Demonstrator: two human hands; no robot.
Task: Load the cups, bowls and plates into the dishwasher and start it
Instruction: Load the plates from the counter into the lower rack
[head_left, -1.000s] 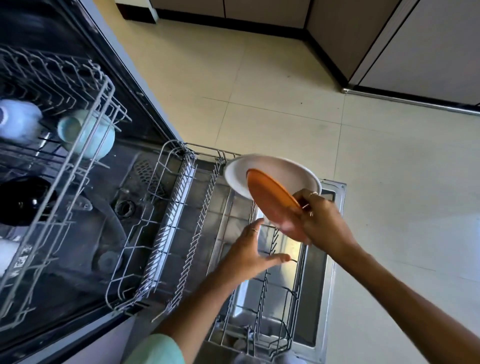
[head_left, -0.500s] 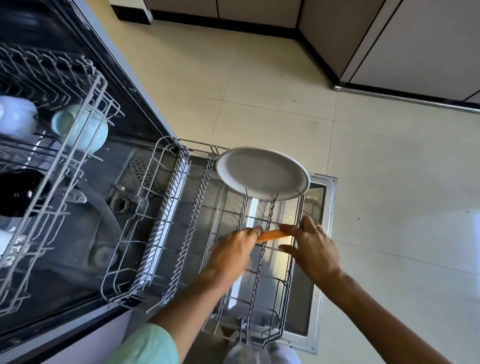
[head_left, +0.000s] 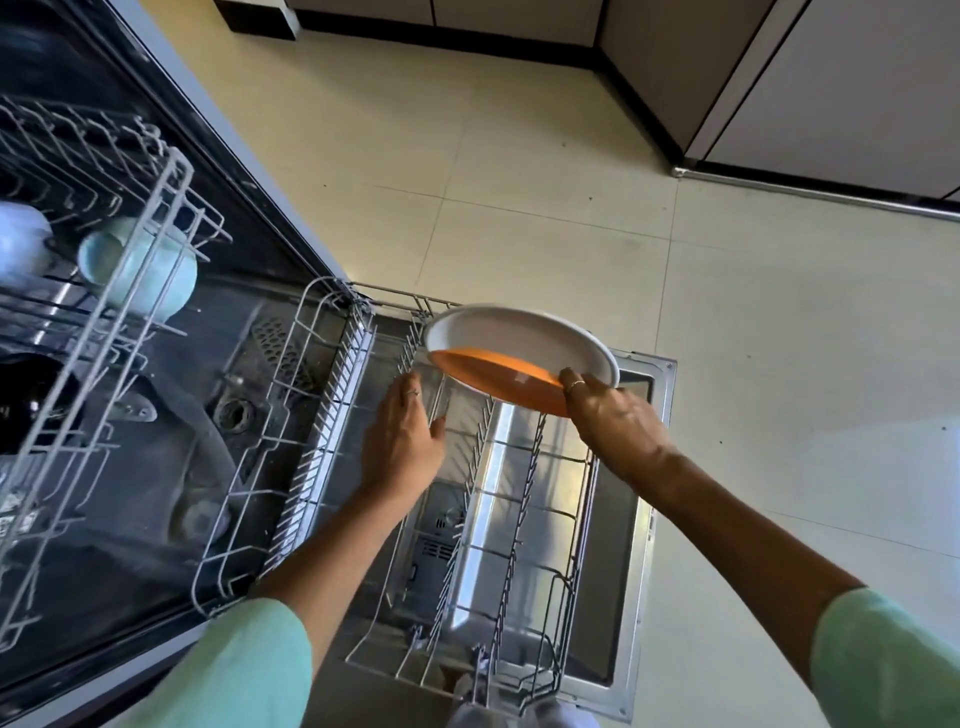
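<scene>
A: Head view, looking down. The orange plate (head_left: 498, 382) stands on edge at the far end of the pulled-out lower rack (head_left: 519, 519), just in front of the white plate (head_left: 524, 332), which leans there too.

B: Who holds it?

A: The right hand (head_left: 613, 421) grips the orange plate's near right rim, fingers curled over the edge, a ring showing on one. Whether the plate already sits between the tines I cannot tell.

B: And the other hand?

A: The left hand (head_left: 402, 441) is over the rack's left part, fingers fairly straight and close together, tips at the wire by the plates' left edge. It holds nothing.

B: Around that?

A: The rack lies over the open dishwasher door (head_left: 639, 519). To the left, the upper rack (head_left: 130, 249) carries a pale green cup (head_left: 137, 270) on its side, a white cup (head_left: 21, 234) further left, and a dark bowl (head_left: 31, 400) nearer. Beige floor tiles (head_left: 519, 156) beyond, cabinets (head_left: 857, 78) at the top right.
</scene>
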